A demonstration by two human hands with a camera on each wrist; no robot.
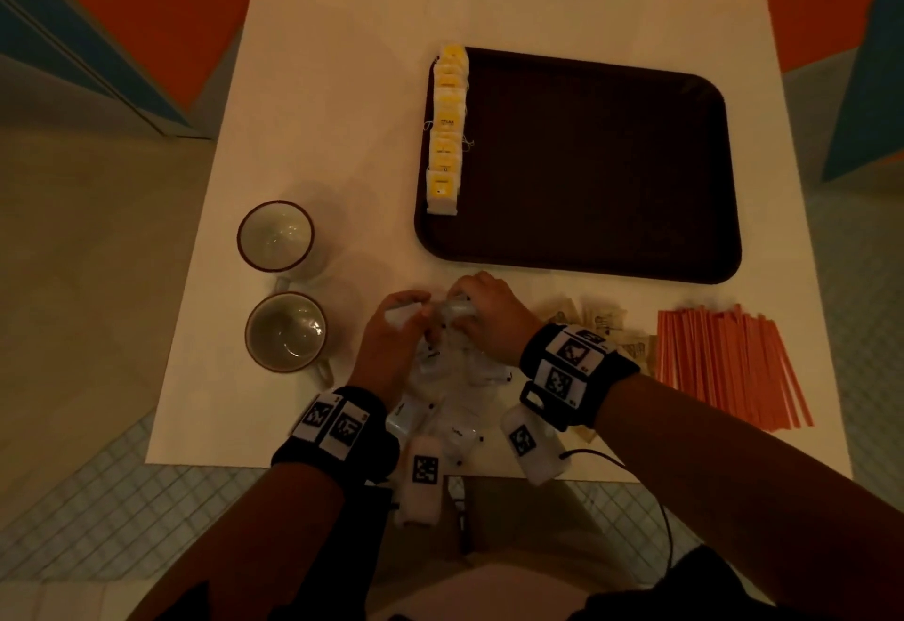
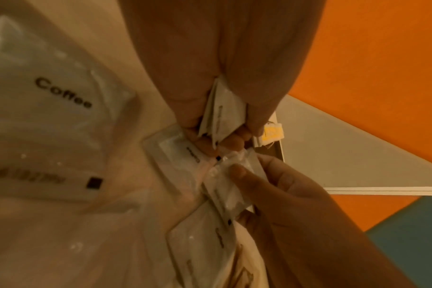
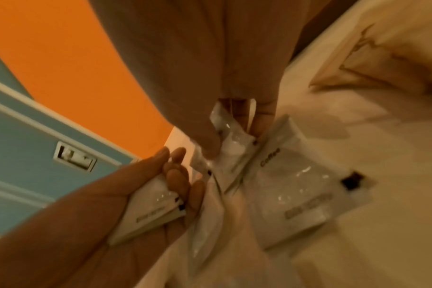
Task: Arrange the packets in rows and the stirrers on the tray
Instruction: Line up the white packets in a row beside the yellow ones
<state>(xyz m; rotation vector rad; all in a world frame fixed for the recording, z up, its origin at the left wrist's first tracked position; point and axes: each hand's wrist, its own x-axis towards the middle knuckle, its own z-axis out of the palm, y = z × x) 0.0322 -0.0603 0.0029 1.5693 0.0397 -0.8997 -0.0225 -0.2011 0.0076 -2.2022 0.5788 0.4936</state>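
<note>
Both hands pinch thin, glossy coffee packets [image 1: 442, 366] at the counter's near edge: left hand [image 1: 391, 336], right hand [image 1: 484, 312]. Light, slippery; best held by their edges.

White table [image 1: 342, 82]: tray [image 1: 704, 180], mugs [image 1: 276, 235], stirrers [image 1: 724, 361], packets [image 1: 440, 420].

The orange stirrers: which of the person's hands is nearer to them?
Right. The right hand is beside the stirrers, with brown packets between; the left hand lies farther away.

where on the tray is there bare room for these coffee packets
The tray is bare everywhere right of the yellow tea bag row on its left edge. Crowded: the near table edge, with coffee packets, brown packets and orange stirrers.
</note>
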